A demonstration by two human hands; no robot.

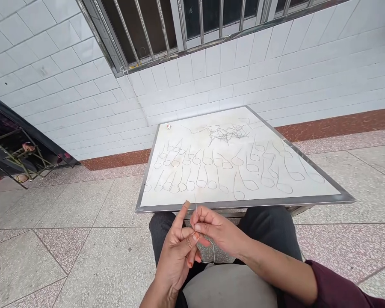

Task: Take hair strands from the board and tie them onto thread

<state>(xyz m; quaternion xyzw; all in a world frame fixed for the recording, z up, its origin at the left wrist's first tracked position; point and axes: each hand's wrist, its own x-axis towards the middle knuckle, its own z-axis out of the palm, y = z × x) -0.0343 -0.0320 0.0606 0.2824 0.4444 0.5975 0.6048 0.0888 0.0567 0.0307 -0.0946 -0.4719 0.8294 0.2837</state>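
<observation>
Both hands meet just in front of the near edge of a white table (192, 197). My left hand (182, 244) pinches a thin pale wire (213, 252) between thumb and fingers, its index finger pointing up. Close beside it on the right, my right hand (208, 226) grips the same wire with thumb and forefinger. One end of the wire sticks up above the fingers, and a curved part hangs below them. Rows of thin wire pieces with round loops (250, 185) lie across the tabletop. Farther back sits a tangled pile of wires (227, 133).
A small white and red item (168, 126) is at the table's back left corner. Behind stand a tiled wall (192, 81) and a barred window (211, 21). A metal rack (22, 154) is at the far left. My knees are under the table's edge.
</observation>
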